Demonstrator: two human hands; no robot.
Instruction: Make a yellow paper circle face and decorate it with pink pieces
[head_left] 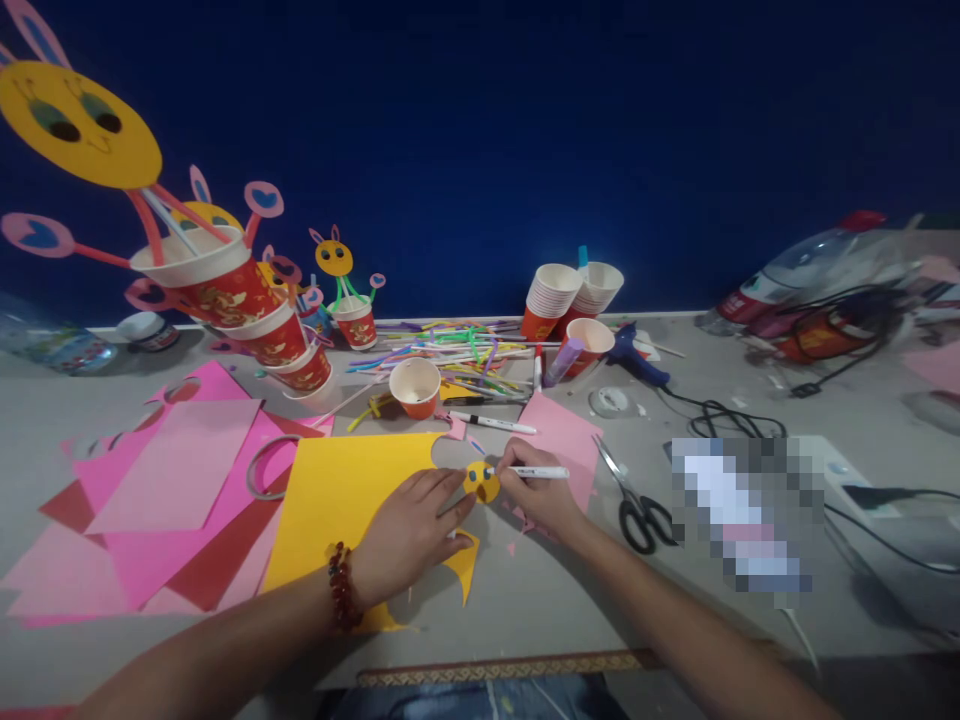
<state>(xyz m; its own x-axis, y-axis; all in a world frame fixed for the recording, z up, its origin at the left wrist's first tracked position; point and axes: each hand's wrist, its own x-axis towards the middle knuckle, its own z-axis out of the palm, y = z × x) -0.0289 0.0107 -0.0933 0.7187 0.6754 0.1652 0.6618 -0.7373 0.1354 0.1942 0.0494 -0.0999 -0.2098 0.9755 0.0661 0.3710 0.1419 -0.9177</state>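
A small yellow paper circle with two dark blue eyes lies on the grey table at the centre. My right hand grips a white marker, its tip at the right eye on the circle. Fingertips of my left hand press on the circle's left edge, fingers spread, palm over a large yellow sheet with cut-out edges. Pink paper lies partly behind my right hand. Another white marker rests just above the circle.
Black-handled scissors lie right of my right hand. Pink sheets cover the left. Behind are coloured straws, a paper cup, stacked cups, a blue glue gun and yellow-faced cup figures. A blurred-out object sits right.
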